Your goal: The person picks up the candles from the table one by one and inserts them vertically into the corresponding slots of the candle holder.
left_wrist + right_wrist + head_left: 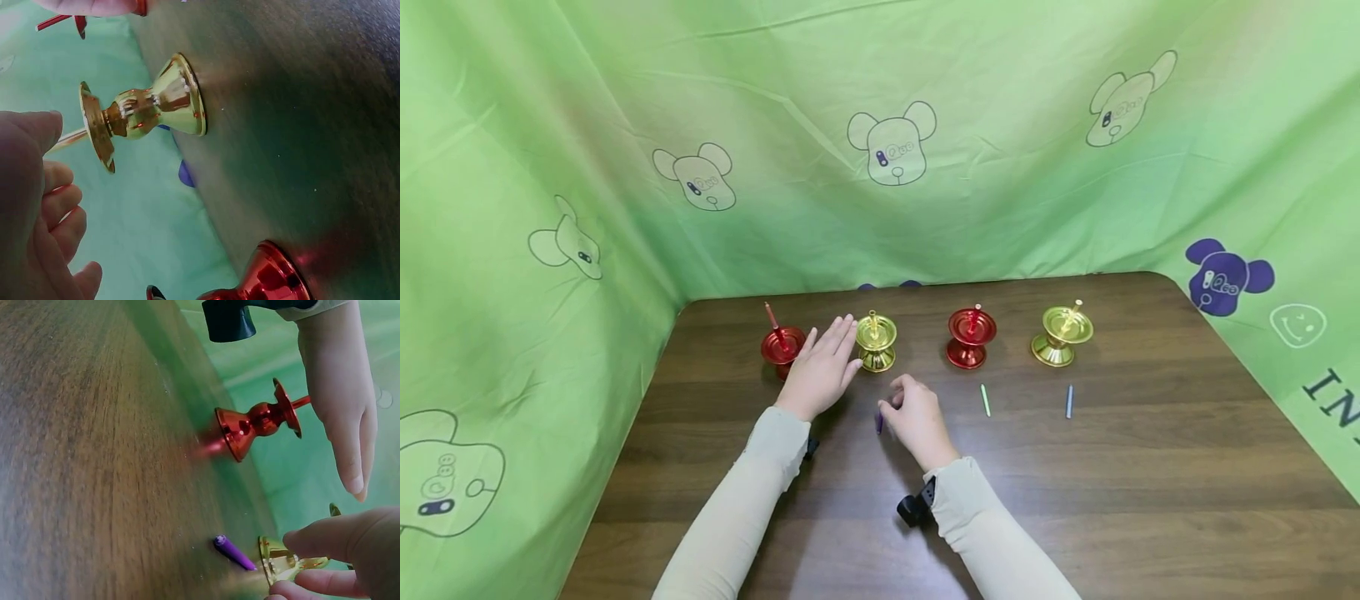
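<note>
In the head view my left hand (822,375) hovers palm down, fingers straight and thumb spread, between a red candle holder (782,343) and a gold candle holder (876,358). A red candle (771,317) leans in the red holder. The left thumb overlaps the gold holder's central stem (70,139) in the left wrist view. My right hand (917,421) hangs loosely bent over the table beside a purple candle (233,553). That candle lies in front of the gold holder, apart from the thumb and fingers in the right wrist view.
Farther right stand another red candle holder (970,337) and another gold one (1060,337). Before them lie a green candle (986,400) and a blue candle (1070,402). Green printed cloth (797,225) surrounds the wooden table (1120,483) at back and sides.
</note>
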`<move>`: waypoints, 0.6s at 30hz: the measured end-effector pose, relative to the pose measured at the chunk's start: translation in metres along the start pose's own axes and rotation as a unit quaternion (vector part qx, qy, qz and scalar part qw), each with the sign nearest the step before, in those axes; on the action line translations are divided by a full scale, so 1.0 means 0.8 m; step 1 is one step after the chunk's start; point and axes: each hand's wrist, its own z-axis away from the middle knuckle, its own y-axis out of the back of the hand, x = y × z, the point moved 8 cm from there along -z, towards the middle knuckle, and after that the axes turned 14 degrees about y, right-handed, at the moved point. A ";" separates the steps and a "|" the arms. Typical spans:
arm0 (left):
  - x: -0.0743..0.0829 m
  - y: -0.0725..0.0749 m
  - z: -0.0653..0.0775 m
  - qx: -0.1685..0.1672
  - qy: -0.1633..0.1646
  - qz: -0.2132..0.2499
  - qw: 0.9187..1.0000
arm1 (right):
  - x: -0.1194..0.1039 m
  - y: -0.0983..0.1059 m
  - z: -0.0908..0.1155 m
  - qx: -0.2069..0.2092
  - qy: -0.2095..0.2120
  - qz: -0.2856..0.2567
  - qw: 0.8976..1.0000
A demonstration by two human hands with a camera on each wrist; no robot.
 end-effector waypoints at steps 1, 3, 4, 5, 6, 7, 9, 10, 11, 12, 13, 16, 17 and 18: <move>0.000 -0.002 0.000 -0.008 0.001 -0.004 1.000 | 0.001 -0.002 0.000 -0.002 -0.005 0.000 1.000; 0.000 -0.006 -0.001 -0.022 0.002 -0.010 1.000 | 0.002 -0.005 0.000 -0.007 -0.013 0.001 1.000; 0.001 -0.007 -0.002 -0.029 0.003 -0.010 1.000 | 0.003 -0.007 0.001 -0.010 -0.018 0.003 1.000; 0.001 -0.008 -0.002 -0.031 0.002 -0.010 0.999 | 0.004 -0.008 0.001 -0.013 -0.019 0.005 1.000; 0.002 -0.008 -0.002 -0.034 0.002 -0.010 0.999 | 0.005 -0.010 0.001 -0.016 -0.021 0.008 1.000; 0.002 -0.009 -0.002 -0.034 0.002 -0.013 0.999 | 0.006 -0.011 0.001 -0.018 -0.024 0.010 1.000; 0.003 -0.009 -0.002 -0.036 0.001 -0.017 0.999 | 0.007 -0.014 0.001 -0.021 -0.023 0.018 0.999; 0.004 -0.010 -0.003 -0.035 0.000 -0.018 0.999 | 0.007 -0.015 0.001 -0.021 -0.021 0.024 0.999; 0.004 -0.010 -0.003 -0.035 -0.001 -0.021 0.999 | 0.007 -0.015 0.000 -0.020 -0.020 0.028 0.999; 0.005 -0.011 -0.003 -0.035 -0.001 -0.022 0.999 | 0.006 -0.016 0.000 -0.019 -0.019 0.033 0.999; 0.005 -0.011 -0.004 -0.036 -0.001 -0.023 0.999 | 0.007 -0.016 0.000 -0.018 -0.020 0.037 0.999; 0.006 -0.011 -0.004 -0.034 -0.002 -0.018 0.999 | 0.006 -0.016 -0.001 -0.018 -0.022 0.051 0.998; 0.007 -0.012 -0.004 -0.034 -0.002 -0.017 0.999 | 0.007 -0.016 -0.002 -0.019 -0.024 0.054 0.998; 0.007 -0.012 -0.004 -0.035 -0.002 -0.017 0.999 | 0.007 -0.016 -0.002 -0.021 -0.026 0.058 0.998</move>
